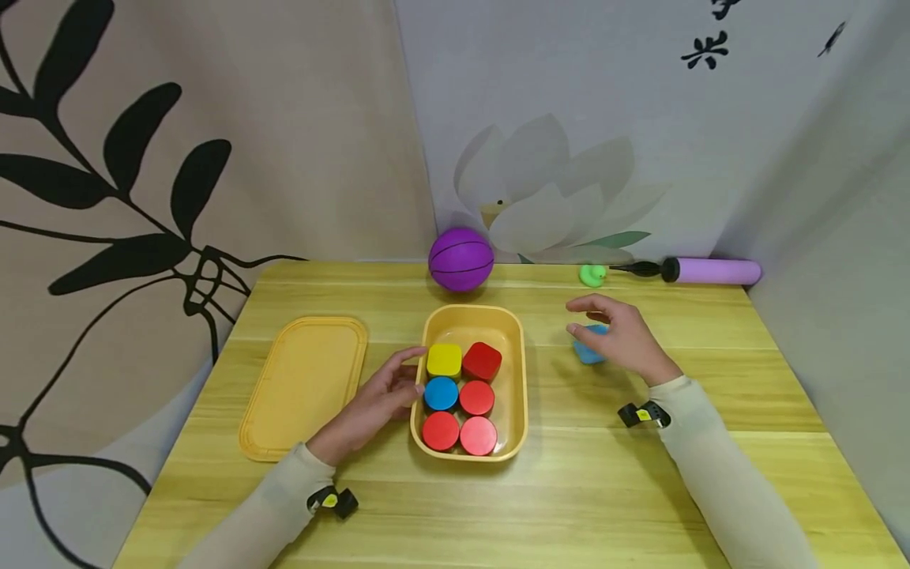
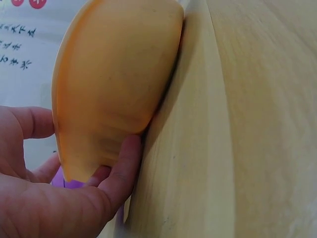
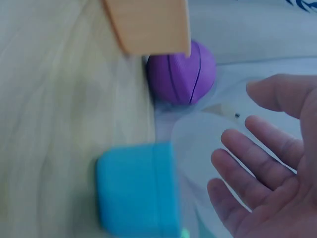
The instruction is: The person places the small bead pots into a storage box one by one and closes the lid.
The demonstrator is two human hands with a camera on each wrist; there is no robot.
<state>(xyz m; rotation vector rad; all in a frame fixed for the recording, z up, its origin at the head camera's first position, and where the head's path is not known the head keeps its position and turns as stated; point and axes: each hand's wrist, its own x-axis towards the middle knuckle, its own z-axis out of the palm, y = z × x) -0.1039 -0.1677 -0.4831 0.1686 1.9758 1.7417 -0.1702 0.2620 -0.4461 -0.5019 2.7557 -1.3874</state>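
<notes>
A yellow plastic box point(image 1: 510, 442) stands on the table and holds a yellow square block point(image 1: 444, 359), a red square block point(image 1: 482, 361), a blue round block point(image 1: 441, 393) and several red round blocks point(image 1: 477, 397). My left hand point(image 1: 380, 399) rests on the box's left side, with the thumb at the rim and fingers along the outer wall in the left wrist view. To the right of the box lies a light blue block point(image 3: 136, 191) with rounded corners. Above it hovers my right hand point(image 1: 620, 336), fingers apart and holding nothing; it partly hides the block in the head view.
A flat yellow lid point(image 1: 302, 391) lies left of the box. Along the back edge are a purple ball point(image 1: 460, 259), a small green duck toy point(image 1: 592, 275) and a purple hand pump point(image 1: 711, 270). Printed curtains point(image 1: 298, 142) hang behind the wooden table point(image 1: 569, 506).
</notes>
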